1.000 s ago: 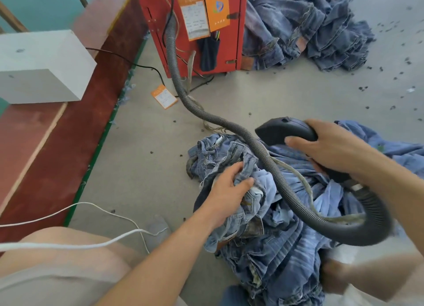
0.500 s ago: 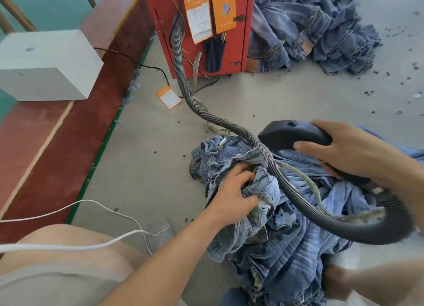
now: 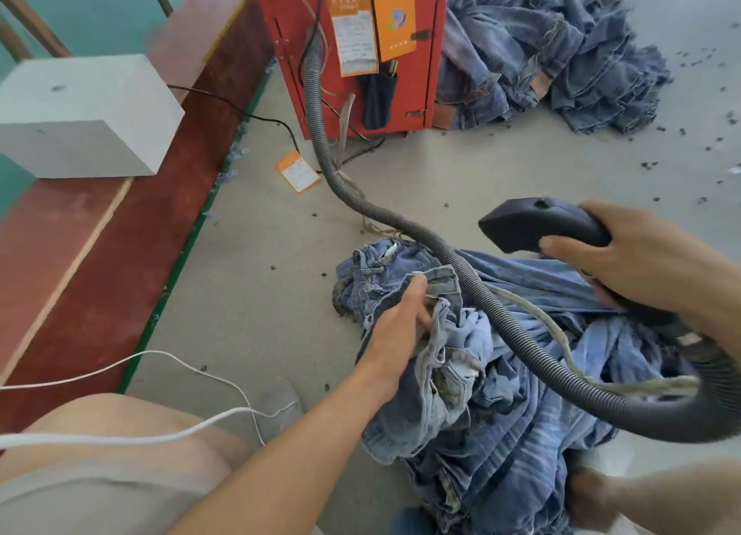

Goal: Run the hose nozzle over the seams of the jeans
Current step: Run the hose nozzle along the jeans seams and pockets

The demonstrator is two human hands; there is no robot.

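Grey concrete floor [image 3: 501, 173] speckled with dark lint scraps runs back to a red metal cabinet [image 3: 349, 49] hung with orange tags, a heap of blue denim garments [image 3: 561, 53] beside it and a white block [image 3: 80, 113] on the red-brown ledge at left. Near the person, a crumpled pile of blue denim jeans [image 3: 501, 394] lies on the floor, where the left hand [image 3: 401, 322] grips a bunched fold near the waistband. Above the pile, the right hand [image 3: 625, 262] is wrapped around the dark grey plastic hose nozzle [image 3: 533, 223], which sits raised clear of the fabric, its ribbed grey hose [image 3: 461, 278] looping over the jeans back to the cabinet.
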